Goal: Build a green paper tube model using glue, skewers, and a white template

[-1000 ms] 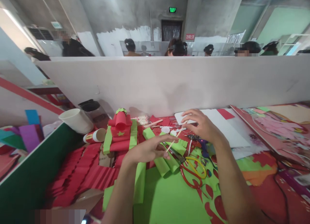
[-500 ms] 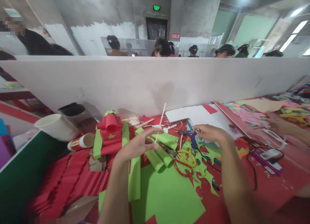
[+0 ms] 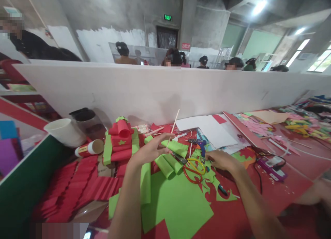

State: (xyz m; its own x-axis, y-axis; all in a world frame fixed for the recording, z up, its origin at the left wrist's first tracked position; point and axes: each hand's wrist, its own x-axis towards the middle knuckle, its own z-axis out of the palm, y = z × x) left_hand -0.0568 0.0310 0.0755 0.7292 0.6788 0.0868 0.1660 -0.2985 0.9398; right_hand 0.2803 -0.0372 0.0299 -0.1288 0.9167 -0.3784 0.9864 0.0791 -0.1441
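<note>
My left hand (image 3: pixel 150 153) is closed in a pinch on a thin wooden stick (image 3: pixel 172 128) that points up and to the right. It hovers over green paper rolls (image 3: pixel 169 163). My right hand (image 3: pixel 222 160) rests low on the table beside red and yellow scissors (image 3: pixel 192 168), fingers curled; what it holds, if anything, is hidden. A blue glue gun (image 3: pixel 200 144) lies just beyond it. A red and green paper model (image 3: pixel 120 141) stands to the left.
A white partition (image 3: pixel 165 91) runs along the table's back. A white cup (image 3: pixel 64 132), a dark jar (image 3: pixel 86 120) and a cardboard tube (image 3: pixel 89 147) lie at the left. White sheets (image 3: pixel 207 127), green paper (image 3: pixel 176 204) and a purple phone with cable (image 3: pixel 271 165) cover the red table.
My left hand has raised the stick from nearly flat to pointing upward. My right hand has drawn back from the white sheet, past the glue gun, down to the scissors. The view has turned right.
</note>
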